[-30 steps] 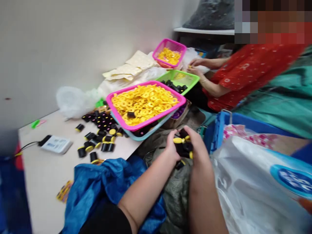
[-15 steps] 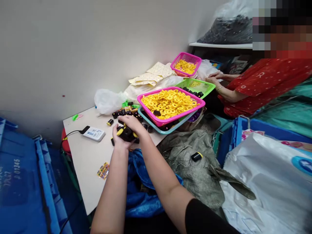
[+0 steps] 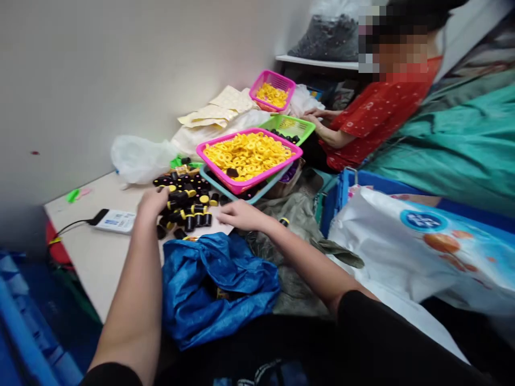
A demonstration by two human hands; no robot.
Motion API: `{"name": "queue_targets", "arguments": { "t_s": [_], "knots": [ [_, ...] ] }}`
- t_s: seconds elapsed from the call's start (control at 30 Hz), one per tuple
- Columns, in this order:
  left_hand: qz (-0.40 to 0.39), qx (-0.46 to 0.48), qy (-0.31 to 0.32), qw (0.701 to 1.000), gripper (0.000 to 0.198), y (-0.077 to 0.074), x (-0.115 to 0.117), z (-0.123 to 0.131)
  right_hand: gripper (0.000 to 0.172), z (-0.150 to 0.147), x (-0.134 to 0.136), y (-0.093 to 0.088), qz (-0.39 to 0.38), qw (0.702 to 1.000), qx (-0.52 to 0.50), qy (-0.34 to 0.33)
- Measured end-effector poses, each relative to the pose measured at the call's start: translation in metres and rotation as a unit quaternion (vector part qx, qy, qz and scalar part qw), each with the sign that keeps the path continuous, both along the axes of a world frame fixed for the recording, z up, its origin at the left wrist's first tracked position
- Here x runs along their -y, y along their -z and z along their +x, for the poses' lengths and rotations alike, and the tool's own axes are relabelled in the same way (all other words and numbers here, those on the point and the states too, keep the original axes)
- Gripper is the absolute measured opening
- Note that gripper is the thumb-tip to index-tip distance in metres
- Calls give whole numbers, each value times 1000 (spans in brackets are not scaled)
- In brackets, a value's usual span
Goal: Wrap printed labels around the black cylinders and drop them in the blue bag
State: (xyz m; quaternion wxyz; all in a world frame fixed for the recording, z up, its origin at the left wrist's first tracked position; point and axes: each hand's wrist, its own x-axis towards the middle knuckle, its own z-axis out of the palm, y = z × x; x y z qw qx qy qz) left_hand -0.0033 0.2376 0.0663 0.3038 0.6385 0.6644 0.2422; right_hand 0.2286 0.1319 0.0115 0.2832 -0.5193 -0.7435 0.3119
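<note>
The biggest thing in play for us is the pale counter, spreading out left of our left grip; its right-hand edge runs just below our right grip. Next down, the crumpled blue bag sits on our side of both grips and hides some of the near edge, so we reckon pulling straight back means clearing it. Beyond the right grip, the pink basket of yellow rings and the pale blue tray under it crowd the far side. Swinging out left looks roomiest to us, minus the white device just beside the left grip.

Key bit: the heap of black-and-yellow cylinders lies between our two grips. The left grip is nearer, fingertips right up against the heap; fingers are half hidden, so we can't tell if it's pinching one. The right grip hangs loose, nothing between its fingers, a sliver of counter short of the heap.

Down to single pieces: some near ones stand upright, but those by the left fingertips lie roughly left to right, so that grip meets them more end-on, we'd guess. One stray cylinder lies right of the right grip.
</note>
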Motion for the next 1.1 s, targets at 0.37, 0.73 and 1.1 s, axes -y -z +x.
{"name": "queue_targets", "arguments": {
  "t_s": [0.37, 0.73, 1.1],
  "knots": [
    [-151, -97, 324, 929, 22, 98, 131, 197, 28, 232, 49, 139, -267, 867, 234, 350],
    [-239, -224, 223, 918, 45, 274, 88, 266, 31, 278, 45, 278, -325, 872, 262, 256],
    [-250, -132, 192, 940, 31, 220, 97, 261, 38, 298, 36, 209, -337, 911, 38, 232]
  ]
}}
